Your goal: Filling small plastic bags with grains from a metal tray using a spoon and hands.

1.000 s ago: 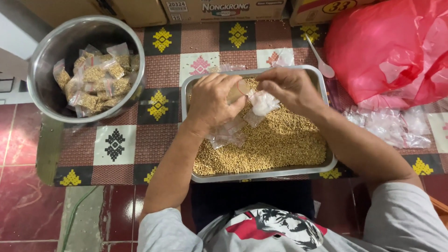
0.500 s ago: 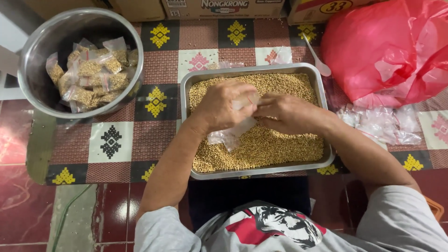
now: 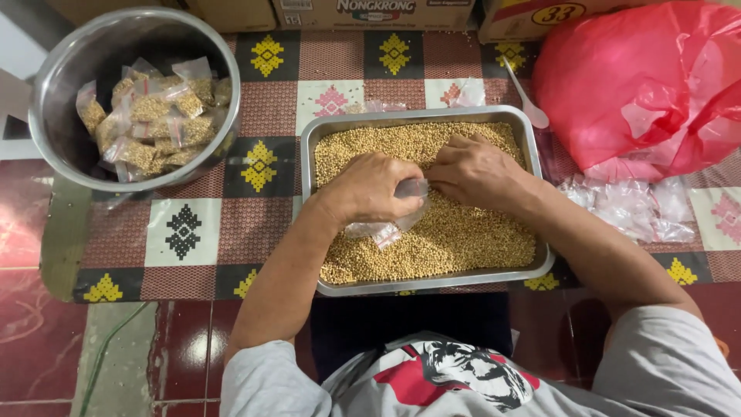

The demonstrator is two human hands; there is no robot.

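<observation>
Patterned mat [image 3: 185, 232] over red floor tiles. Far right, bulging red bag [image 3: 648, 85]. Far left, steel bowl [image 3: 58, 100] of filled packets [image 3: 154, 116]. Centre, steel tray [image 3: 309, 154] of yellow grain [image 3: 463, 239]. Above it, left hand [image 3: 370, 189] and right hand [image 3: 475, 170], fingers pinched on small clear bag [image 3: 386, 228], seemingly mid-filling. Cardboard boxes [image 3: 370, 11] along far edge.

Bright even overhead light, sharp focus, glare on floor tiles [image 3: 193, 347].
</observation>
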